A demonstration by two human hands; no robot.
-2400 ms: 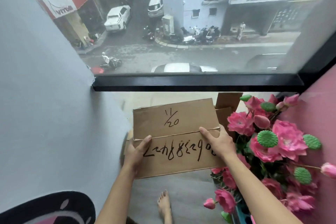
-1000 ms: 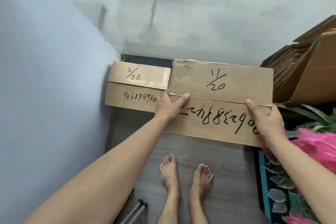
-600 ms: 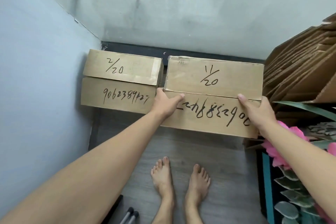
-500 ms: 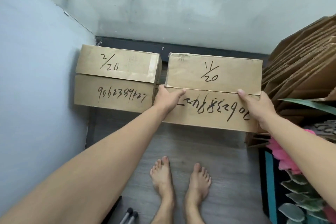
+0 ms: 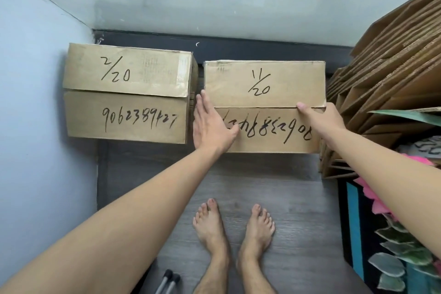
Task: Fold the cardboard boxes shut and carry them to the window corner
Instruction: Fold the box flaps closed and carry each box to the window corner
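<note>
Two closed cardboard boxes sit side by side in the corner under the back wall. The box marked 2/20 (image 5: 126, 93) stands against the left wall. Just right of it is the box marked 1/20 (image 5: 265, 83), its flaps folded shut. My left hand (image 5: 210, 124) lies flat at this box's left edge, fingers straight in the gap between the boxes and thumb on the top. My right hand (image 5: 322, 122) holds the right edge, thumb on the flap seam and fingers hidden over the side. I cannot tell whether the box rests on the floor.
A stack of flattened cardboard sheets (image 5: 386, 74) leans at the right, close to the 1/20 box. Pink artificial flowers (image 5: 379, 198) and leaves fill the lower right. My bare feet (image 5: 233, 227) stand on grey floorboards. Two rubber-tipped metal legs (image 5: 169, 281) poke in at the bottom.
I carried the 1/20 box from window height down into the corner beside the 2/20 box. My left hand has shifted from gripping to lying flat at the box's left edge.
</note>
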